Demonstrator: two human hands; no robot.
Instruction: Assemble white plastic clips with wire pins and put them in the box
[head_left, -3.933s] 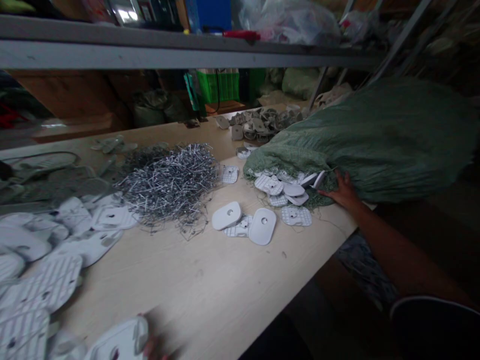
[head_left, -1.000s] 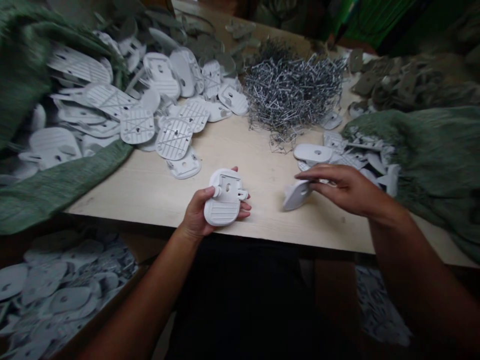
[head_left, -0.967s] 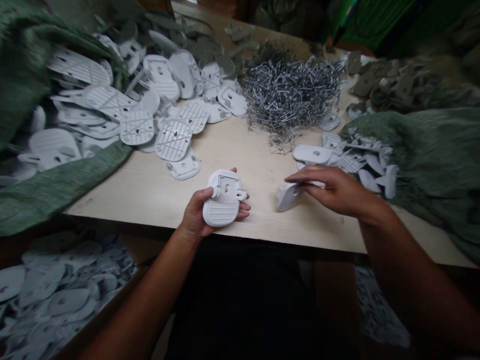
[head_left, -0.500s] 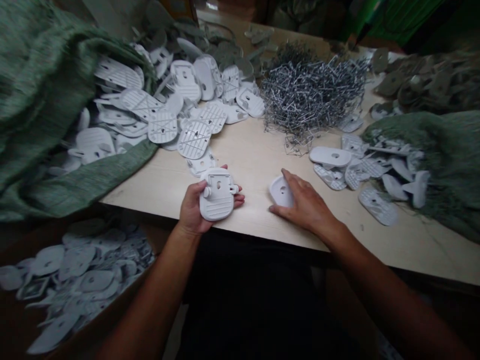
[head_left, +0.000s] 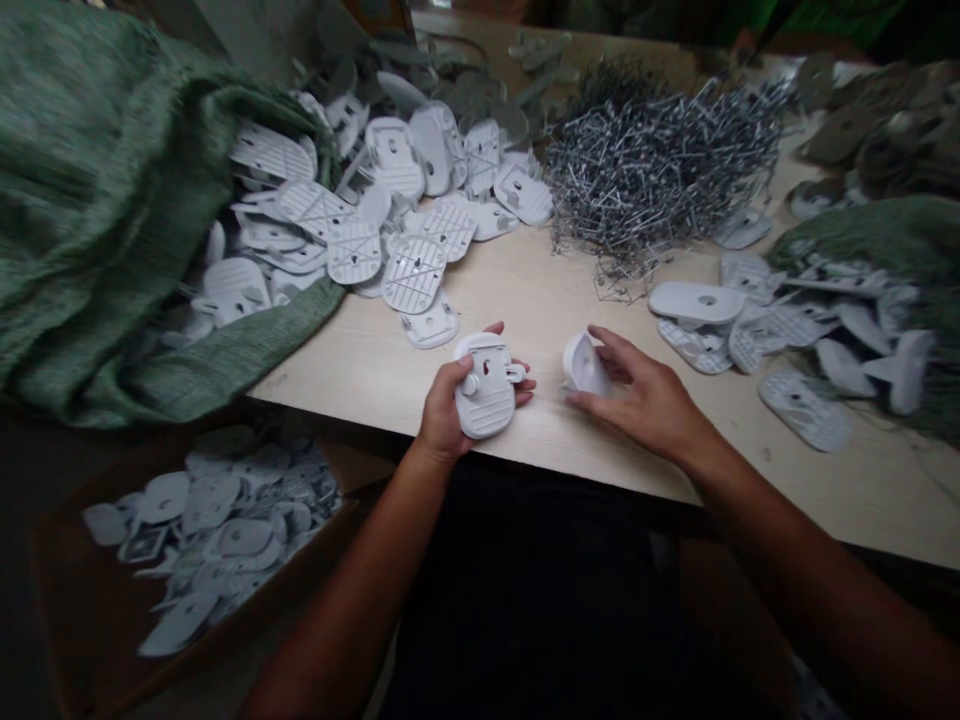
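Observation:
My left hand (head_left: pixel 454 405) cradles a white plastic ribbed plate (head_left: pixel 486 386) with a small peg and a clip fitted on its face. My right hand (head_left: pixel 645 395) grips a smooth white oval plastic cap (head_left: pixel 583 365) by its edge, tilted up just above the pale wooden table (head_left: pixel 360 370). The fingers hide part of the cap. Several loose ribbed plates (head_left: pixel 414 274) lie beyond my left hand, and a flat white oval piece (head_left: pixel 696 302) lies to the right of my right hand.
A tangled heap of metal pins (head_left: pixel 660 170) sits at the table's far middle. Green woven sacks (head_left: pixel 112 220) (head_left: pixel 885 240) spill white parts on both sides. A cardboard box (head_left: pixel 67 600) of white pieces stands below the table's front left edge.
My right hand has lifted and tilted the oval cap from flat under its palm. The view has swung, shifting the table and piles rightward and down. My left hand keeps the plate.

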